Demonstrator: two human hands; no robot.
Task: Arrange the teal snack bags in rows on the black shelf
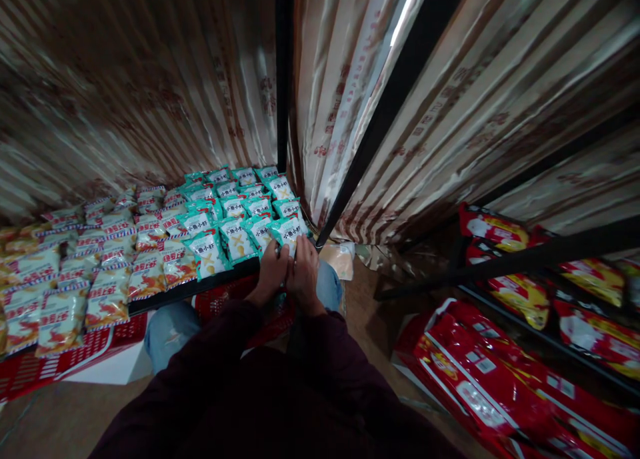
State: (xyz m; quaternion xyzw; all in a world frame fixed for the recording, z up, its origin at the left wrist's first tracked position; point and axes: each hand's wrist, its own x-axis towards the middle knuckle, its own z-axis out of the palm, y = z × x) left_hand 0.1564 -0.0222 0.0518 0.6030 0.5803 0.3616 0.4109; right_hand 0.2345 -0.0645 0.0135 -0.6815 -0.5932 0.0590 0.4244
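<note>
A teal-and-white snack bag [290, 230] stands at the front right corner of the low shelf. My left hand [273, 271] is closed at its lower left edge, fingers bent. Against the same bag's lower right edge, my right hand [303, 270] is closed too, its fingers lying over the front. The two hands nearly touch, and they hide the bag's bottom. Several matching teal bags [233, 238] fill rows just left of and behind it.
Orange-and-white snack bags [146, 276] cover the left part of the shelf. Red baskets [90, 352] sit below its front edge. Slanting black posts [380, 106] and pleated curtains [200, 79] enclose the corner. At right are large red packages [480, 366] and another rack of red-and-yellow bags [520, 292].
</note>
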